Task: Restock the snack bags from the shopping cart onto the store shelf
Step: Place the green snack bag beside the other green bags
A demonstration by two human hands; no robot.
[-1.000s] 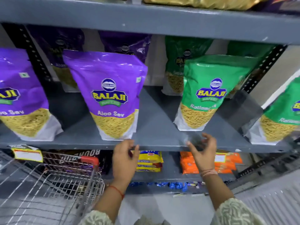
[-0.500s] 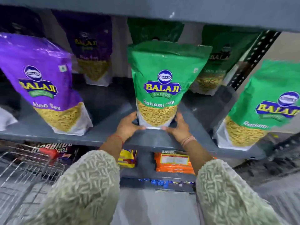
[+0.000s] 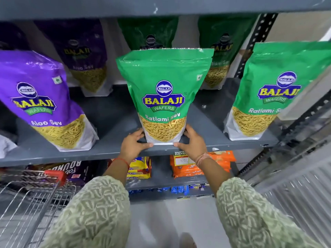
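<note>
A green Ratlami Sev bag (image 3: 163, 90) stands upright at the front edge of the grey shelf (image 3: 111, 122). My left hand (image 3: 133, 144) grips its lower left corner and my right hand (image 3: 192, 143) grips its lower right corner. Another green bag (image 3: 275, 90) stands to the right. A purple Aloo Sev bag (image 3: 41, 102) leans to the left. More purple bags (image 3: 84, 58) and green bags (image 3: 220, 51) stand behind in shadow. The wire shopping cart (image 3: 34, 197) with a red handle is at the lower left; its inside shows no bags.
A lower shelf holds yellow packs (image 3: 139, 167), orange packs (image 3: 186, 167) and a dark box (image 3: 60, 169). A shelf board (image 3: 161, 6) runs overhead. A perforated upright (image 3: 254, 45) and a slanted metal rail (image 3: 304, 126) stand at the right.
Both hands rose from below the shelf edge and closed on the base of the green bag. The camera moved right and closer, so the bag now sits in the middle.
</note>
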